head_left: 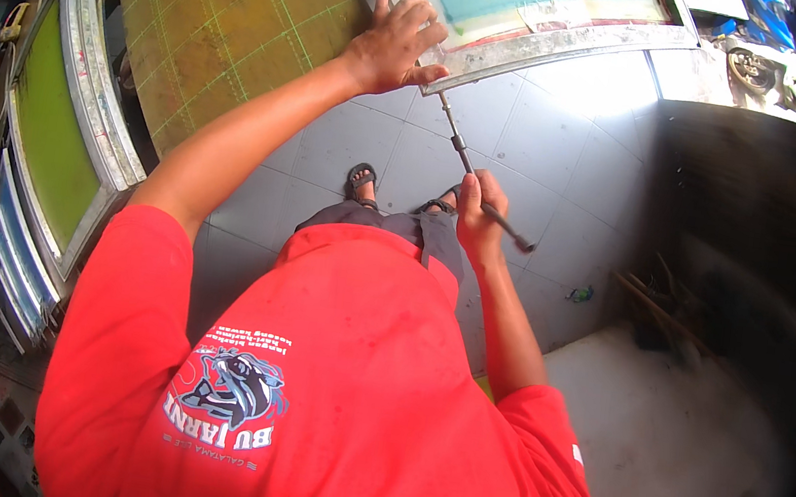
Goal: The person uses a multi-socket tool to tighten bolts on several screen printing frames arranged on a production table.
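My left hand (398,45) grips the near left corner of a metal-edged screen printing frame (550,61). Its thumb lies along the frame's edge and its fingers bend over the top; the mesh inside is light blue. A long, thin metal rod tool (459,143), with a dark collar partway along and a dark knobbed end, slants down from that corner. My right hand (482,209) is wrapped round its thicker lower part, in front of my body. The rod's upper tip meets the frame's corner, but how it joins there is too small to tell.
Left of the frame lies a brownish-yellow board (222,23) with green grid lines. More screen frames (61,123) stand at the far left, one with green mesh. A dark brown panel (749,182) rises at right, above a whitish surface (661,450). Grey floor tiles (532,131) lie below.
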Tool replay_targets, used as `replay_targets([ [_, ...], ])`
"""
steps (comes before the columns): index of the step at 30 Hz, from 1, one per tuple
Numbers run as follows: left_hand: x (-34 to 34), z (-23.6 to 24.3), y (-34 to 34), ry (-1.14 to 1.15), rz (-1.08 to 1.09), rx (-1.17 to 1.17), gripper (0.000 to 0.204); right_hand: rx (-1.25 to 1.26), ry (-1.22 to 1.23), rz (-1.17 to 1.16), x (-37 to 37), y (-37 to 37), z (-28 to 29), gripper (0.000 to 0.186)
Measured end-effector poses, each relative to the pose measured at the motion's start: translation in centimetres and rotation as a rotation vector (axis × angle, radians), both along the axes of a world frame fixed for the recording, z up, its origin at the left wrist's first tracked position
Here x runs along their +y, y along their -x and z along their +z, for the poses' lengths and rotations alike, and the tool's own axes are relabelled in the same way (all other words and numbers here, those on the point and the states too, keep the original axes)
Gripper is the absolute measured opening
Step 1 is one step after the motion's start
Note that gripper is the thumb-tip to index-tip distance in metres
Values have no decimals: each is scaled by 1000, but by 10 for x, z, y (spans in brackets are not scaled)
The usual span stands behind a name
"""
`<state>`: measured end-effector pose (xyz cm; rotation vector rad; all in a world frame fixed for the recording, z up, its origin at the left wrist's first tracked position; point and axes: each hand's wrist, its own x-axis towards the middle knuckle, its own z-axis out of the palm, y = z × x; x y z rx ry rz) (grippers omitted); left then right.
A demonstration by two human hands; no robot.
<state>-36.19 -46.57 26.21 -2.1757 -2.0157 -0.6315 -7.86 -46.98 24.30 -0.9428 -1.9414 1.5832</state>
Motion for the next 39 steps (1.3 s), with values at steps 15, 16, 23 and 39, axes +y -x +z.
replay_targets([
  [15,4,-8,4,-13,31,17,70,-299,-406,-54,-13,-19,33,21],
  [16,4,-8,3,-7,26,10,70,-257,-326,-128,-23,-21,27,20],
  [23,4,-7,4,7,14,-36,69,876,1770,-246,-30,-22,1,30],
  [39,5,-4,3,-34,-1,-5,65,810,1949,-103,-6,-19,17,29],
])
